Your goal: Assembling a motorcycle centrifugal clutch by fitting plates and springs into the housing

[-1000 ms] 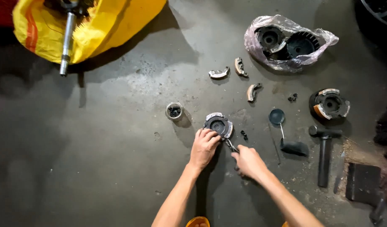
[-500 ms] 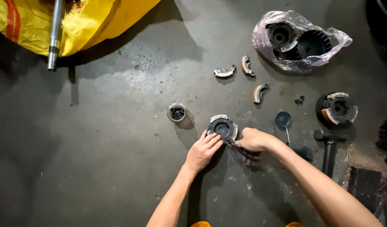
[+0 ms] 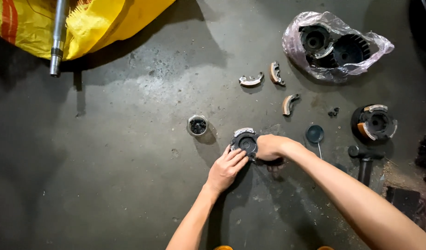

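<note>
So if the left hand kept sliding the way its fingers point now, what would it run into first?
The left hand points up and to the right, and its fingertips already rest on the round black part on the floor. That part is the first thing in its line; the right hand grips it from the other side.

Three loose curved shoes (image 3: pixel 251 80), two clutch hubs (image 3: pixel 245 141), one steel shaft (image 3: pixel 58 37).

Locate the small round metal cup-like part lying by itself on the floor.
In the head view, the small round metal part sits on the concrete floor left of the black disc both hands work on.
</note>
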